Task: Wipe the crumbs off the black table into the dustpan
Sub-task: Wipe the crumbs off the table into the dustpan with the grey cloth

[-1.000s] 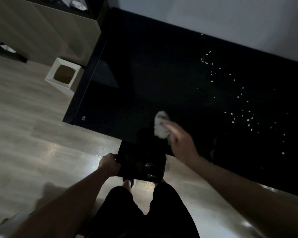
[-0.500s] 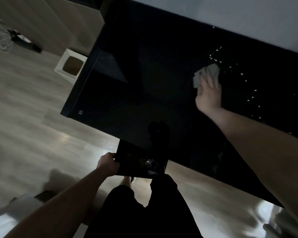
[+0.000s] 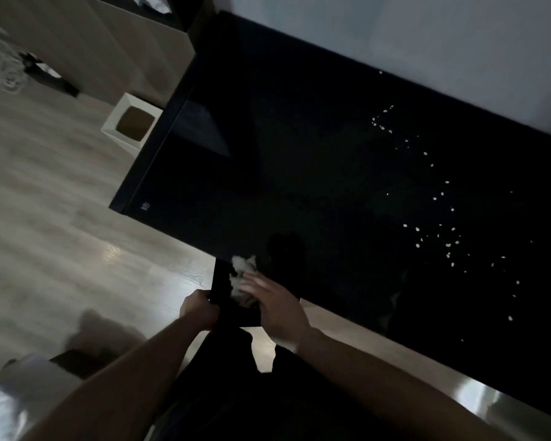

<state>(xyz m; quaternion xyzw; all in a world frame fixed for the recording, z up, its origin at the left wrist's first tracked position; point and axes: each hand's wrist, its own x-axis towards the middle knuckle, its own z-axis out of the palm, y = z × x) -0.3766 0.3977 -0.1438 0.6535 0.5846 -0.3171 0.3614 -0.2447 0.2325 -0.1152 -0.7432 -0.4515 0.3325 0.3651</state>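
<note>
- Right hand (image 3: pixel 275 308): fingers (image 3: pixel 252 283) lie spread and fairly straight, pressing a white cloth (image 3: pixel 242 272) down at the near edge of the tabletop (image 3: pixel 299 154). The hand is motion-blurred, so I cannot tell whether the thumb curls round the cloth.
- Left hand (image 3: pixel 199 310): fingers curled round the left rim of the dustpan (image 3: pixel 233 313), gripping it.
- Dustpan: a dark, flat pan held just below and against the near edge of the tabletop, directly under the cloth. Its contents cannot be made out.
- Step in hand, as judged: the end of a sweep, with the cloth at the tabletop edge over the pan.
- Crumbs (image 3: pixel 436 237): a loose scatter of pale bits lies on the tabletop, well apart from the cloth at about 2 o'clock, with a thinner trail running on toward the wall at 1 o'clock. The job is only partly done.
- Next move calls for: carrying the cloth beyond the far crumbs, then drawing them back toward 7 o'clock with flat, even pressure, with the pan kept tight to the edge so nothing drops to the floor (image 3: pixel 61 202).
</note>
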